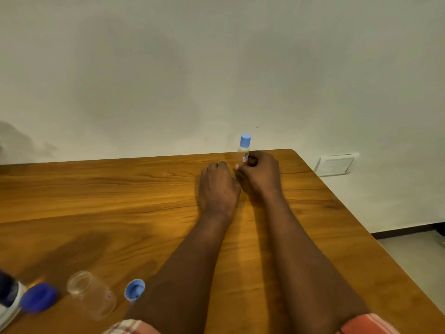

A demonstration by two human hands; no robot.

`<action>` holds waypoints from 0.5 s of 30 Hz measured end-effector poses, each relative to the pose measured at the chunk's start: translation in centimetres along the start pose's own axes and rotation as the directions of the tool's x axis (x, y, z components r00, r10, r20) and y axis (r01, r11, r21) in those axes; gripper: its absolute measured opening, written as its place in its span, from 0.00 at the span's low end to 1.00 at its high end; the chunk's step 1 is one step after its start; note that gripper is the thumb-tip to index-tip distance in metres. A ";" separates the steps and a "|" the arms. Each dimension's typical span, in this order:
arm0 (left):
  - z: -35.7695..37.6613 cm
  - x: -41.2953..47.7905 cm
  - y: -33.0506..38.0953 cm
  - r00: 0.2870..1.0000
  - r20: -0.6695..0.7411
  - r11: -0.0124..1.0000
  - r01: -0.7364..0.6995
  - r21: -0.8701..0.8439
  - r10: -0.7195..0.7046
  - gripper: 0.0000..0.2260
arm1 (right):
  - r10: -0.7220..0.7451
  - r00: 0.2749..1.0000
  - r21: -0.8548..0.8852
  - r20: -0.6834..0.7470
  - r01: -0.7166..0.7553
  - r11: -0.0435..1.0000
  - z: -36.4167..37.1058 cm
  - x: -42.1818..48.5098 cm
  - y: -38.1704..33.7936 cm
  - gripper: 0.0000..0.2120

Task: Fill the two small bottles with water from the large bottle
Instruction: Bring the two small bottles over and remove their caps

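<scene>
Nearest us, well behind and left of our hands, the open small bottle (91,294) sits uncapped by the large bottle (8,300) (ready for pouring, we judge). Farther out, our right hand (260,174) grips the capped small bottle (244,148), likely to fetch it. Our left hand (218,186) lies curled alongside, and we cannot tell whether it holds anything.

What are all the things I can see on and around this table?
table: one, brown wood, fills the foreground.
capped small bottle: one, clear with light blue cap, upright, far side of table.
open small bottle: one, clear, near left.
loose cap: one, light blue, right of open small bottle.
larger cap: one, dark blue, left of it.
large bottle: one, dark and white, cut off at lower left.
wall plate: one, white, beyond table at right.
left hand: one, fingers curled, beside capped small bottle.
right hand: one, grips capped small bottle.
</scene>
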State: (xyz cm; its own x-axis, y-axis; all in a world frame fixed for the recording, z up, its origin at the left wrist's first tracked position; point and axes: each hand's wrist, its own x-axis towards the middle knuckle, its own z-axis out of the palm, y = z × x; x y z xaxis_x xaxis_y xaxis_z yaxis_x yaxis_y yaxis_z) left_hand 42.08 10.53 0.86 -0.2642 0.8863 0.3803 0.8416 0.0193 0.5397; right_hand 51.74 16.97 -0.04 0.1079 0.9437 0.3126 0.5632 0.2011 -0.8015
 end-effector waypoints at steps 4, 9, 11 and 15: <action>-1.8 -3.2 0.0 1.000 0.014 0.999 0.009 -0.040 -0.008 0.12 | 0.013 1.000 0.011 -0.003 -0.013 1.000 -1.3 -3.9 -1.0 0.11; -4.7 -8.3 0.2 0.997 0.069 0.997 -0.010 -0.081 0.016 0.10 | 0.036 0.999 0.059 -0.008 -0.036 0.998 -3.2 -10.5 -2.7 0.09; -5.6 -10.2 -0.1 0.997 0.077 0.993 -0.005 -0.118 0.014 0.09 | 0.039 0.999 0.085 -0.010 -0.038 0.996 -3.9 -13.1 -3.4 0.09; -8.0 -13.9 -0.9 0.996 0.085 0.983 0.033 -0.182 -0.018 0.15 | 0.035 0.999 0.093 0.014 -0.036 0.995 -5.2 -18.2 -4.7 0.09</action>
State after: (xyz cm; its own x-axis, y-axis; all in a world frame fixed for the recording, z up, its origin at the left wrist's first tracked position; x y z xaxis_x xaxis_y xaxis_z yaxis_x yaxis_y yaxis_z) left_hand 41.27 -5.54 1.11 -0.2379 0.9221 0.3050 0.7326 -0.0358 0.6797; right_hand 51.40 -2.52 0.64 0.1161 0.9538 0.2770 0.4807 0.1901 -0.8560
